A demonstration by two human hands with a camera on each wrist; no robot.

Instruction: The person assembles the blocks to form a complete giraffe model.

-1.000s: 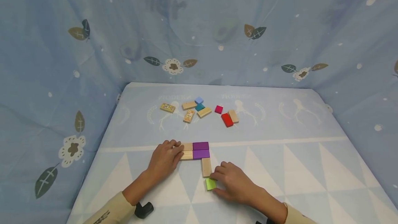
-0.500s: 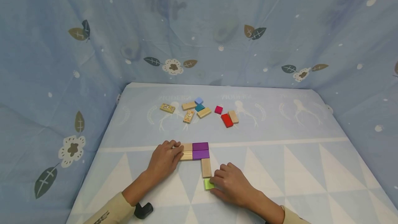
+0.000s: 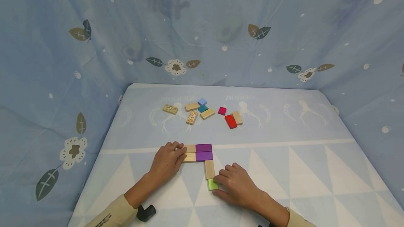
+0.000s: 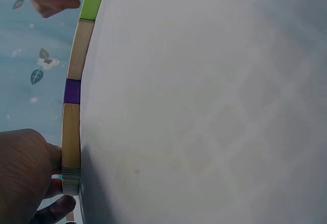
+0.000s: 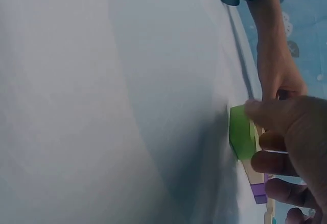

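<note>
My right hand (image 3: 236, 185) pinches a lime-green block (image 3: 213, 184) between thumb and fingertips. In the right wrist view the thumb lies at the corner of this green block (image 5: 242, 133). The green block's far edge meets the near end of an upright-lying plain wooden block (image 3: 209, 169). Beyond it lie two purple blocks (image 3: 204, 156), side by side. Left of these, two plain wooden blocks (image 3: 190, 157) continue the rows. My left hand (image 3: 168, 159) grips their left end, partly covering them. In the left wrist view a grey-green striped block (image 4: 71, 180) shows by its fingers.
Several loose blocks lie farther back: two printed wooden ones (image 3: 192, 117), a teal one (image 3: 203, 108), a light blue one (image 3: 202, 101), a pink one (image 3: 222, 110) and a red one (image 3: 230, 121) beside a plain one (image 3: 237, 117). Patterned cloth walls (image 3: 202, 45) surround the table.
The right hand has slid the green block slightly away from the person and left, closing the small gap to the plain wooden block. The left hand has stayed in place.
</note>
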